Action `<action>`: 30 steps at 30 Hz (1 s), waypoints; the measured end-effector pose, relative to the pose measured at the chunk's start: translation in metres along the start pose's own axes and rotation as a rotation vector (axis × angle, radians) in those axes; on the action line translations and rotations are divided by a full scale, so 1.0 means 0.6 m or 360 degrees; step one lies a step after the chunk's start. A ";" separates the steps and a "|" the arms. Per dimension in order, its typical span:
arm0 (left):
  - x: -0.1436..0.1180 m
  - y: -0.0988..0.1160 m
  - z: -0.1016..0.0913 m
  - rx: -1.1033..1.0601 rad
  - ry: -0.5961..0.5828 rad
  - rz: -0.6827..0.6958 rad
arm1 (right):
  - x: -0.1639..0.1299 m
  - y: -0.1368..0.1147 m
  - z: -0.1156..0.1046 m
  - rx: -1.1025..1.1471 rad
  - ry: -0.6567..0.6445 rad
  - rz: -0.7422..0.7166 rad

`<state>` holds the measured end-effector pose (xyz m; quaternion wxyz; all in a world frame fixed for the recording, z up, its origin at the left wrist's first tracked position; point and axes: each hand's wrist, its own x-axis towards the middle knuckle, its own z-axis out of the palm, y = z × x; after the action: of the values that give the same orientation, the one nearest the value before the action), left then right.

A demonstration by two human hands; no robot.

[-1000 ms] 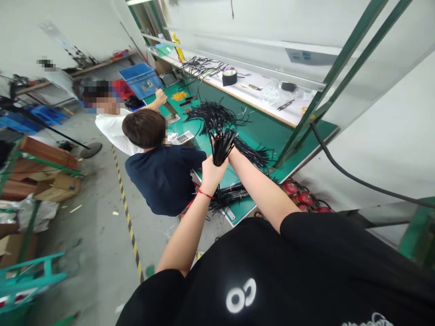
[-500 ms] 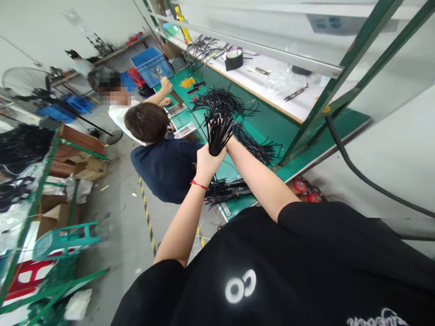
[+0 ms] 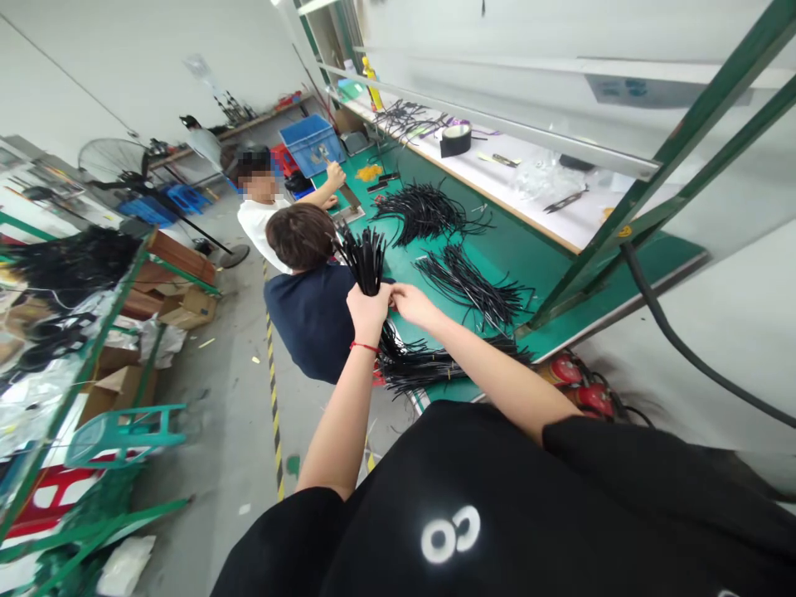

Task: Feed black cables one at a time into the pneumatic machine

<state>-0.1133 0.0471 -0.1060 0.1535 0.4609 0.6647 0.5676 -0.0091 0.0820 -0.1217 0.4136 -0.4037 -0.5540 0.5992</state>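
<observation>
My left hand, with a red string round its wrist, is closed round a bundle of black cables. The cable ends fan out above the fist, and the lower part trails down behind the hand. Close against it on the right, my right hand has its fingers pinched together; what they hold, if anything, I cannot make out. Below both hands a thick pile of black cables lies along the near edge of the green table. Another bundle of cables and a loose heap lie farther back.
A co-worker in a dark shirt sits close on the left, with a second in white beyond. Tape and pliers lie on the white shelf. A green post stands at the right; a blue crate is behind.
My right hand has come down from behind the cable tops to beside my left fist. The held bundle now leans left. The view has shifted, so the surroundings appear farther right.
</observation>
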 end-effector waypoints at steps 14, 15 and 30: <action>-0.140 0.021 -0.049 -0.0583 -0.0535 -0.0222 | -0.099 0.009 -0.037 0.0314 -0.0108 -0.0344; -0.141 0.018 -0.049 -0.0637 -0.0555 -0.0254 | -0.108 0.003 -0.044 0.0331 -0.0219 -0.0330; -0.168 -0.003 -0.045 -0.0585 -0.0672 -0.0061 | -0.160 -0.061 -0.009 -0.0119 -0.0397 -0.0316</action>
<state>-0.0801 -0.0488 -0.1314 0.3802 0.5208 0.5125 0.5671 0.0297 -0.0053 -0.0829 0.3833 -0.2846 -0.6602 0.5798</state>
